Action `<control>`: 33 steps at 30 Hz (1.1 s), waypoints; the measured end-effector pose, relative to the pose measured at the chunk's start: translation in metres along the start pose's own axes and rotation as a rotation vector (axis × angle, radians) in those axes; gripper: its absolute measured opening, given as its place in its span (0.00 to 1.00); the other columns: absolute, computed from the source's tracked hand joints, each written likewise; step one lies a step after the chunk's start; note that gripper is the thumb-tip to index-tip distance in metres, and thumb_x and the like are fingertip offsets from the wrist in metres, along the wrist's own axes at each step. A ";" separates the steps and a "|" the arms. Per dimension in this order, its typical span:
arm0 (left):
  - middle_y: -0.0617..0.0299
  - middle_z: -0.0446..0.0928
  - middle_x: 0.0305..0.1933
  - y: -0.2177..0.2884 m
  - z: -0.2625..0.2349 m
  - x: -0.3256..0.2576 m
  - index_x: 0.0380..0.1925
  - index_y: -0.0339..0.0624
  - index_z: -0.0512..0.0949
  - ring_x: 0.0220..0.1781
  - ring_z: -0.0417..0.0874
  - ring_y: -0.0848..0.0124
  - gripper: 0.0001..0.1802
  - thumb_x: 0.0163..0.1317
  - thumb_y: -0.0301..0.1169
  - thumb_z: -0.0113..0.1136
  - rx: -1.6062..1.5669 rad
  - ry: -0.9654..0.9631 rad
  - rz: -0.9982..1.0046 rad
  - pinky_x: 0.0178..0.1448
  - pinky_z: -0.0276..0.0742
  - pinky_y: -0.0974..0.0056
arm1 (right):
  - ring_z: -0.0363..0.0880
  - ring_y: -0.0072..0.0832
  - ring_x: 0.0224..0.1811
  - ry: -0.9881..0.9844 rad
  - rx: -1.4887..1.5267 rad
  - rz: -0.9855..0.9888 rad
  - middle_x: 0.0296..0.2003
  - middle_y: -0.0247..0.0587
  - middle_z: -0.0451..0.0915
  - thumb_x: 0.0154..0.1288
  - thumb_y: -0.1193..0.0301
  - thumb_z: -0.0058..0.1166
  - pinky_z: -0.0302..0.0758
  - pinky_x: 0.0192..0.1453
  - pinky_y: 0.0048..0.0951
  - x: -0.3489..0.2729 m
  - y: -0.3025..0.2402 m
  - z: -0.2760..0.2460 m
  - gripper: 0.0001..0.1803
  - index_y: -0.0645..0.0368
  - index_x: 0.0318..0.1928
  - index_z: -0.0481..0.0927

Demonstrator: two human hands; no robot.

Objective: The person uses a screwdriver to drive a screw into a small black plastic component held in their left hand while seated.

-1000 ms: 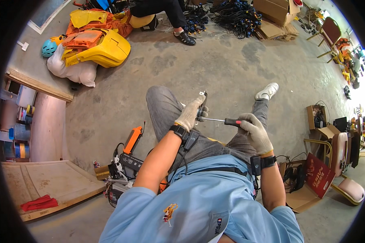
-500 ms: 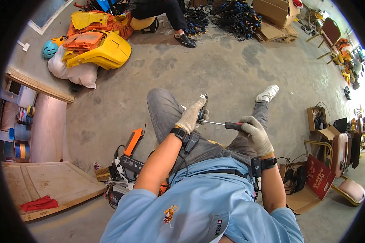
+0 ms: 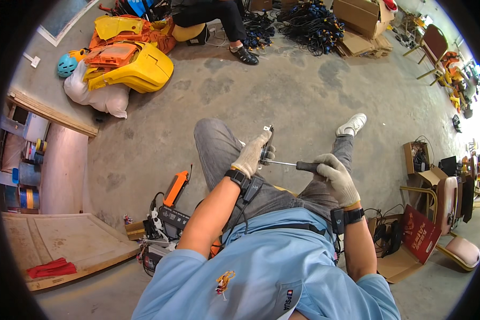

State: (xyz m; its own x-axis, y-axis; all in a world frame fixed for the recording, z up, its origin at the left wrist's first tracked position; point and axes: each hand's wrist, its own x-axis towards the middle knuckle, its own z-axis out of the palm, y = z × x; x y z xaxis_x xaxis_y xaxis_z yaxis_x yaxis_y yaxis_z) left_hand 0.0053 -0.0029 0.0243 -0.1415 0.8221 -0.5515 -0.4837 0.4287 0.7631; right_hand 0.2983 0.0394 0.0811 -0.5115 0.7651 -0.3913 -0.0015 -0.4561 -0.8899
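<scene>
My left hand (image 3: 253,153), in a pale knit work glove, is closed around a small dark part with a metal tab (image 3: 268,137) at its upper end. What the part is, I cannot make out, since the fingers cover much of it. In my right hand (image 3: 337,177), gloved alike, is a screwdriver (image 3: 307,167) with a dark handle. Its thin metal shaft points left and its tip meets the dark part at my left fingers. Both hands are held above my lap, between my spread knees.
Beside my left thigh lie an orange tool-like object (image 3: 176,188) and dark equipment with cables (image 3: 170,221). An open cardboard box (image 3: 400,269) and chair (image 3: 447,208) stand at right. Yellow plastic shells (image 3: 138,66), a seated person's shoe (image 3: 244,55) and cable heaps (image 3: 312,26) are farther off.
The screwdriver's handle has turned slightly in my right hand, its red marking no longer showing. Its tip stays at the dark part, and my left hand has barely moved.
</scene>
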 end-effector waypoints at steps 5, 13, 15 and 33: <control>0.59 0.84 0.37 0.000 0.000 -0.001 0.49 0.44 0.78 0.29 0.87 0.73 0.23 0.77 0.53 0.58 0.002 -0.001 0.007 0.30 0.82 0.68 | 0.82 0.24 0.44 0.025 -0.036 -0.049 0.45 0.38 0.81 0.74 0.72 0.57 0.81 0.51 0.24 -0.004 -0.004 0.010 0.16 0.67 0.57 0.81; 0.59 0.84 0.38 0.001 0.001 -0.002 0.49 0.42 0.78 0.29 0.86 0.73 0.24 0.77 0.54 0.59 0.026 0.000 0.010 0.31 0.83 0.67 | 0.83 0.20 0.38 -0.015 -0.329 0.118 0.43 0.36 0.82 0.79 0.65 0.53 0.81 0.44 0.24 -0.006 -0.018 0.006 0.18 0.62 0.60 0.82; 0.59 0.84 0.38 0.000 -0.001 0.000 0.49 0.42 0.78 0.29 0.86 0.73 0.24 0.77 0.54 0.59 0.033 0.006 -0.002 0.31 0.83 0.67 | 0.83 0.21 0.38 0.040 -0.258 -0.003 0.43 0.37 0.82 0.79 0.65 0.54 0.81 0.44 0.23 -0.002 -0.006 0.005 0.18 0.63 0.61 0.81; 0.57 0.84 0.37 0.000 0.000 -0.001 0.50 0.42 0.77 0.29 0.87 0.72 0.24 0.77 0.53 0.60 -0.010 -0.005 0.015 0.32 0.85 0.66 | 0.80 0.21 0.39 0.014 -0.160 -0.027 0.45 0.37 0.82 0.77 0.64 0.55 0.79 0.43 0.24 -0.001 0.004 -0.002 0.21 0.64 0.63 0.79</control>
State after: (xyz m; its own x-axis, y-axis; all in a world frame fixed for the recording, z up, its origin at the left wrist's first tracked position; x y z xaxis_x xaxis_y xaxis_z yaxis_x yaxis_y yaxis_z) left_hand 0.0054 -0.0034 0.0245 -0.1443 0.8303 -0.5383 -0.4900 0.4126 0.7679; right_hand 0.3005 0.0382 0.0772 -0.5013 0.7826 -0.3692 0.1223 -0.3584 -0.9255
